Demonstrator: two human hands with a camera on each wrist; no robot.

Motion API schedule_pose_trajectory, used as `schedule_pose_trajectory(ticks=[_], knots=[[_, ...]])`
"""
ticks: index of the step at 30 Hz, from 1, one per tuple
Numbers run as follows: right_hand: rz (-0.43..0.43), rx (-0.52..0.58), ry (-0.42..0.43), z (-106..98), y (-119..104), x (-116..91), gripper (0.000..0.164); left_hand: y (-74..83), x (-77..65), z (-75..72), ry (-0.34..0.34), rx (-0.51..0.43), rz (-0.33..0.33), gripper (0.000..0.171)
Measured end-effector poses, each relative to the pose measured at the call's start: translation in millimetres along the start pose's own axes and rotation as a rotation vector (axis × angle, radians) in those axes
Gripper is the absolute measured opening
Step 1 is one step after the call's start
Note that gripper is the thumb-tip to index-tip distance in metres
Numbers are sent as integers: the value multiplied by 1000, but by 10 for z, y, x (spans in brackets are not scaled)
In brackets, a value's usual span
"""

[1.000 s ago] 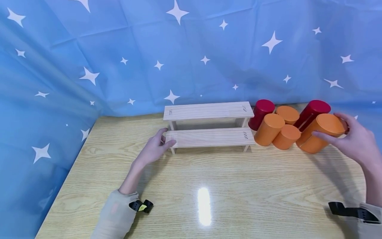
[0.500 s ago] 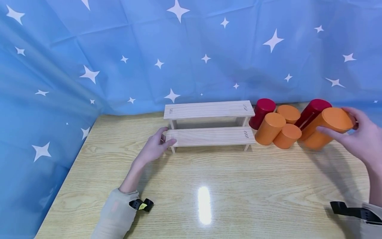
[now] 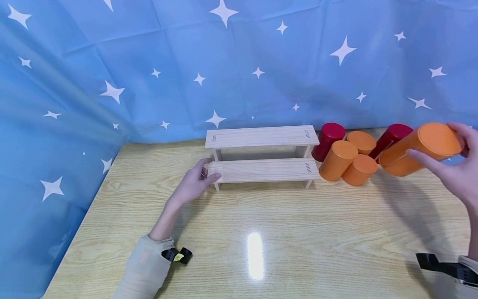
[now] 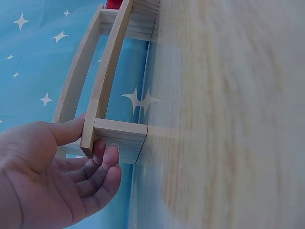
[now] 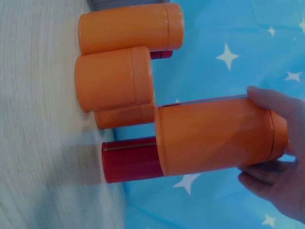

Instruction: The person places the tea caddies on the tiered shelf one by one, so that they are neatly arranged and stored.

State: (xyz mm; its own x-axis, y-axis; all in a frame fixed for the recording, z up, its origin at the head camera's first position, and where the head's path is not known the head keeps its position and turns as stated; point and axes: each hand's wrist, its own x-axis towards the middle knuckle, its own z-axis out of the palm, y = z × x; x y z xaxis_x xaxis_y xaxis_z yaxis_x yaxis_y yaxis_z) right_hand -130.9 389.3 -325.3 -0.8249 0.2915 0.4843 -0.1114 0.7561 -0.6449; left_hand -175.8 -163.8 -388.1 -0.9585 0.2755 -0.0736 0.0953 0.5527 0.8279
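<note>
My left hand (image 3: pixel 194 181) pinches the left end of the lower board of a pale wooden two-step shelf (image 3: pixel 261 171). In the left wrist view, the thumb lies over the board (image 4: pixel 106 81) and the fingertips curl under it. At the far right, my right hand (image 3: pixel 457 166) grips a large orange canister (image 3: pixel 418 145) near its lidded top. The right wrist view has this canister (image 5: pixel 214 138) raised off the table, in front of a dark red canister (image 5: pixel 131 160). Thumb and fingers sit on opposite sides of it.
Beside the shelf's right end stand a red canister (image 3: pixel 328 141), a tall orange canister (image 3: pixel 337 160), a short orange canister (image 3: pixel 359 169) and another orange one (image 3: pixel 361 142). A blue star-patterned cloth (image 3: pixel 239 62) hangs behind the wooden table (image 3: pixel 298 241).
My right hand has lifted the large orange canister off the table, up and to the right. The left hand keeps its place on the shelf.
</note>
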Motion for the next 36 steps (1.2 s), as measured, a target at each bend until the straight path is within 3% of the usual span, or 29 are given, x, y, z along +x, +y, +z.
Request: schedule_pose_trajectory(ticks=[5,15,26,36], knots=[[7,36,50,-17,-140,-3,71,2,4,1,2,-9,-3,69],[-74,112,92,-40,-365,-48,72,-6,-2,-4,-4,-15,-1,69],[-143,193,3,56,-653,-156,75,-6,-1,-8,-9,-31,-7,70],[-241,236,-67,271,-914,-204,83,5,-6,-11,-32,-75,-26,71]])
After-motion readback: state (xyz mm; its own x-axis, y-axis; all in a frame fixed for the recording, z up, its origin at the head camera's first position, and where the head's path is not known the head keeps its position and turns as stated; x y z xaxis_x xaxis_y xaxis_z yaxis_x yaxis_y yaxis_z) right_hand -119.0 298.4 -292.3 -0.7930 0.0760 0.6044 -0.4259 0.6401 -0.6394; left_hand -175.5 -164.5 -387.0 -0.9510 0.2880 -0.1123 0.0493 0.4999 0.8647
